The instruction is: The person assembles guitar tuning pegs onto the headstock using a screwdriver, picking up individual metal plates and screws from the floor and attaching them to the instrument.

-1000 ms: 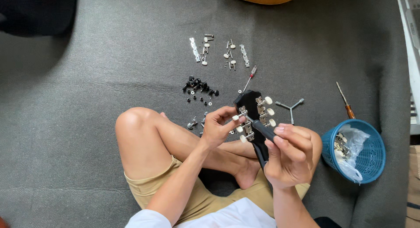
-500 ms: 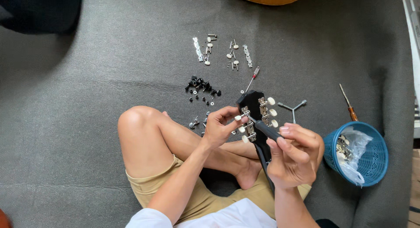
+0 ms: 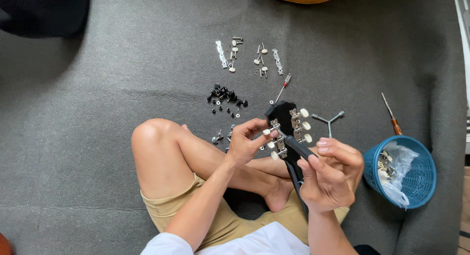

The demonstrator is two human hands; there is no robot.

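Black lacquer fills the space between my hands: the glossy black guitar headstock [image 3: 284, 119] with its cream-knobbed chrome tuning machines [image 3: 294, 124] sits above my crossed legs, its neck running down toward my lap. My right hand [image 3: 329, 175], nearest to me, curls round a black-handled tool [image 3: 296, 148], the fingers [image 3: 338, 156] pressed together about the grip and its tip laid against the plate of tuners on the back of the headstock; whether that tip sits in a screw I cannot tell. My left hand [image 3: 246, 141] comes in from the side with wrist bent, thumb and forefinger pinching one cream tuner knob [image 3: 267, 131] on the left edge, the remaining fingers loosely tucked. I judge this to be the fastening or loosening of a tuner on the headstock, with one hand steadying the part. The next move, as I read it, calls for a square, steady press on the tool and a firm pinch so that nothing slips. Farther out on the grey carpeted floor [image 3: 122, 79] lie a small heap of black bushings [image 3: 225, 96], a red-handled thin screwdriver [image 3: 283, 86], a three-armed chrome wrench [image 3: 328, 120], and, beyond, loose chrome tuner strips and pegs [image 3: 249, 57]. Well to my right stands a round blue plastic basket [image 3: 409, 173] lined with a clear bag, a wooden-handled screwdriver [image 3: 390, 117] just beside it.
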